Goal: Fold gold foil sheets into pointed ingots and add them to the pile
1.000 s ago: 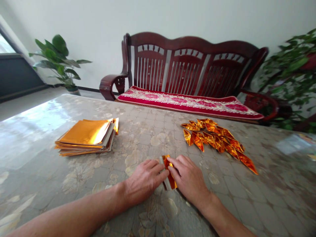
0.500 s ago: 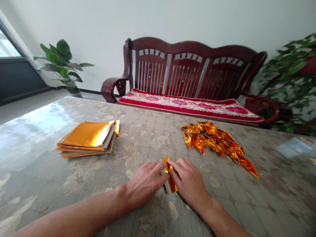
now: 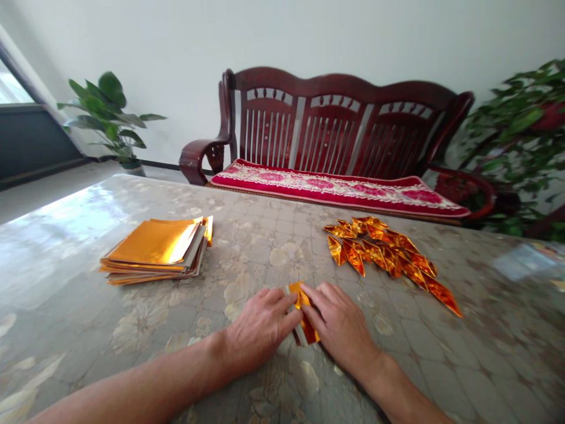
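Note:
Between my two hands a small folded sheet of gold foil paper (image 3: 309, 331) lies on the table, with a pale grey strip along its left side. My left hand (image 3: 263, 323) grips its left edge, thumb and forefinger on the paper. From the right, my right hand (image 3: 339, 321) holds the other edge with its fingertips near the top fold. The fingers cover part of the paper. A stack of gold foil sheets (image 3: 152, 242) stands to the left. Folded gold paper pieces (image 3: 379, 250), several of them, lie grouped to the right.
The table (image 3: 247, 365) has a flowered, glossy cover. Behind it stands a dark wooden bench (image 3: 309, 88) with a red patterned cushion (image 3: 335, 187). A potted plant (image 3: 110, 112) is at the left, leafy greenery (image 3: 525, 129) at the right. A clear plastic bag (image 3: 525, 263) lies at the table's right.
The hands stay almost in place on the gold paper. A little more of its gold surface shows between the fingers. The view has shifted slightly.

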`<state>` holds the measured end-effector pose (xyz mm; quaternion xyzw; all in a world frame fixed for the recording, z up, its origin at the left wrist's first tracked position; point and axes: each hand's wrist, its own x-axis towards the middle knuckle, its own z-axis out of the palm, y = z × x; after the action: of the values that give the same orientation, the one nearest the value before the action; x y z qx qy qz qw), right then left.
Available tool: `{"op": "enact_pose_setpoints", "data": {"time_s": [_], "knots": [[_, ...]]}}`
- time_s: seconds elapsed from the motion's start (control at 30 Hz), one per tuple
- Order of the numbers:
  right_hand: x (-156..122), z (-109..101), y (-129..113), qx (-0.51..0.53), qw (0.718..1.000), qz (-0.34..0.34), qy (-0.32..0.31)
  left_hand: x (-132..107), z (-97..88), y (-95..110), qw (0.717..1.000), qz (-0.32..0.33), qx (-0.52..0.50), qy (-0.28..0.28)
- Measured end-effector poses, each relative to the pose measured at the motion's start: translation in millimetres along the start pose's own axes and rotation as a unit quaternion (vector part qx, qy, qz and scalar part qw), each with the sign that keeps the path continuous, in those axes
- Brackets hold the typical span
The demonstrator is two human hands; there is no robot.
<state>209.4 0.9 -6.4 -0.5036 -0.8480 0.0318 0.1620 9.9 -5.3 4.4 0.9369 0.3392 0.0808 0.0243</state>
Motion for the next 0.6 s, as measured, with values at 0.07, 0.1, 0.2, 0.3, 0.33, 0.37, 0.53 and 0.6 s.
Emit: {"op": "enact_pose_setpoints", "data": {"time_s": [0.07,0.1,0.2,0.3,0.33,0.37,0.53,0.6], "knots": [[-2,0,1,-0.009,1.000,-0.007,-0.002,0,-1.1,0,1.000,-0.002,0.002,-0.005],[-2,0,2,-0.013,1.000,-0.013,-0.004,0,-1.4,0,1.000,-0.002,0.002,-0.009],[-3,0,3,-0.021,0.999,-0.027,-0.005,0,-1.1,-1,1.000,0.001,0.002,-0.017],[-4,0,3,-0.025,0.999,-0.033,-0.004,0,-0.6,-1,1.000,0.002,0.006,-0.017],[-4,-1,3,-0.027,0.999,-0.035,-0.003,0,-0.6,-1,1.000,0.002,0.008,-0.016],[-5,-1,3,-0.028,0.999,-0.037,-0.003,-1,-0.9,-1,1.000,0.002,0.009,-0.015],[-10,-5,6,-0.039,0.998,-0.047,0.005,0,-2.7,1,1.000,0.001,0.002,-0.004],[-11,-6,8,-0.043,0.997,-0.057,0.011,0,-2.8,1,1.000,0.001,0.001,-0.002]]}}
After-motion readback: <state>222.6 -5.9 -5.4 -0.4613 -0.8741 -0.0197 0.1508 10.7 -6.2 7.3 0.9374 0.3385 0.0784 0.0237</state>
